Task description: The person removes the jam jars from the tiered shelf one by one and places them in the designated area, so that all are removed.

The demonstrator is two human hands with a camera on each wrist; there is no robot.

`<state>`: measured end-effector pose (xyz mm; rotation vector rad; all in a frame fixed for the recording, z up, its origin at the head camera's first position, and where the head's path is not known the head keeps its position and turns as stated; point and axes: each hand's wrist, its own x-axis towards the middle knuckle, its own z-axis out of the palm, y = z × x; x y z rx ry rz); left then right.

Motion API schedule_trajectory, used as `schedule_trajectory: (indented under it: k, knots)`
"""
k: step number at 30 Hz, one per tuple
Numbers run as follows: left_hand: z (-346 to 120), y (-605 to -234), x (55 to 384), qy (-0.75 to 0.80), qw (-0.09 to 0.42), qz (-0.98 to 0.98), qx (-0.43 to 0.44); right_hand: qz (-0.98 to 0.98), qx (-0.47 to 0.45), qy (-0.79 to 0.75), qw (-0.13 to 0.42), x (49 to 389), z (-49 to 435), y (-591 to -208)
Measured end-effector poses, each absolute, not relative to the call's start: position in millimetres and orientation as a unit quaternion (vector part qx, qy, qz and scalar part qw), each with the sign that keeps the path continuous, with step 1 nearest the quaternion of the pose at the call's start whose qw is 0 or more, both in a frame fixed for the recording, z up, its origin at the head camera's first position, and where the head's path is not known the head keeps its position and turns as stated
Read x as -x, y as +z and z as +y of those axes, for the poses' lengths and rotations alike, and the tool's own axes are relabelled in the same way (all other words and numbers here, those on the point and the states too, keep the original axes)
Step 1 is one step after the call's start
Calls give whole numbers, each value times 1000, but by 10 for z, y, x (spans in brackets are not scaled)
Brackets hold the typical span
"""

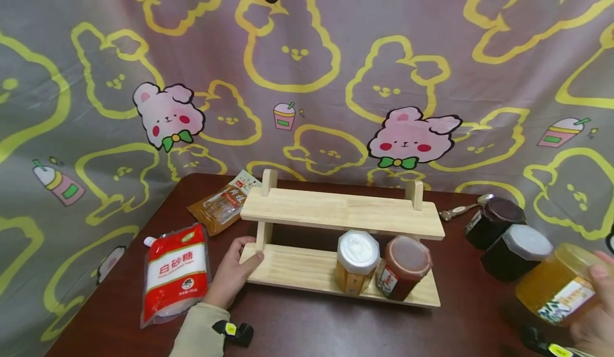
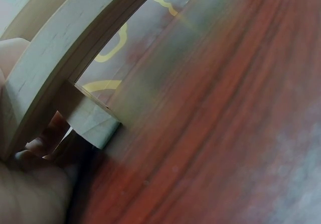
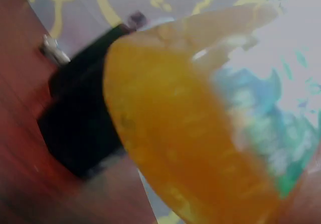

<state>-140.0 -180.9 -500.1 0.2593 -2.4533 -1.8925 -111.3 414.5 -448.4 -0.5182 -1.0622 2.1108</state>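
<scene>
A two-tier wooden shelf rack stands on the dark table. My left hand grips the left end of its lower board, thumb on top; in the left wrist view some fingers show beneath the board. On the lower tier's right half stand a white-lidded amber jar and a dark red jar, side by side. At the far right my right hand holds a jar of golden-yellow preserve, tilted and clear of the rack. That jar fills much of the blurred right wrist view.
Two dark jars, one with a dark lid and one white-lidded, stand right of the rack. A spoon lies behind them. Left of the rack lie a red-and-white sugar pouch and a brown packet. A patterned curtain hangs behind.
</scene>
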Motion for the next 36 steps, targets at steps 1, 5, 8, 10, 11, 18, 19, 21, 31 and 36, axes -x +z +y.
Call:
schedule_trajectory:
  k: [1,5,8,10,11,18,19,21,31,36]
  knots:
    - [-1807,-5003,1402,-610,18,-788,-81,-435,215,801,350,1096,4174,-4491]
    - [-1800,-5001,1404,-619,18,-781,-82,-491,233,767,341,1052,4259,-4532]
    - [-1807,-5008,1405,-627,16,-775,-83,-507,199,769,334,1031,4295,-4588]
    - [-1814,-5016,1408,-628,16,-774,-84,-520,153,773,328,1029,4309,-4629]
    - [-1817,-5016,1408,-629,16,-773,-83,-524,132,776,325,1028,4313,-4647]
    - [-1815,-4993,1406,-629,9,-774,-78,-490,61,815,303,997,4330,-4731]
    - [-1812,-4988,1404,-627,7,-775,-79,-487,64,816,303,991,4331,-4737]
    - [-1808,-4981,1400,-624,4,-777,-82,-486,74,816,303,986,4326,-4746]
    - [-1809,-4972,1400,-621,5,-780,-83,-463,-42,839,283,1001,4331,-4788]
    - [-1804,-4973,1399,-620,6,-780,-83,-508,-71,823,242,1013,4379,-4795]
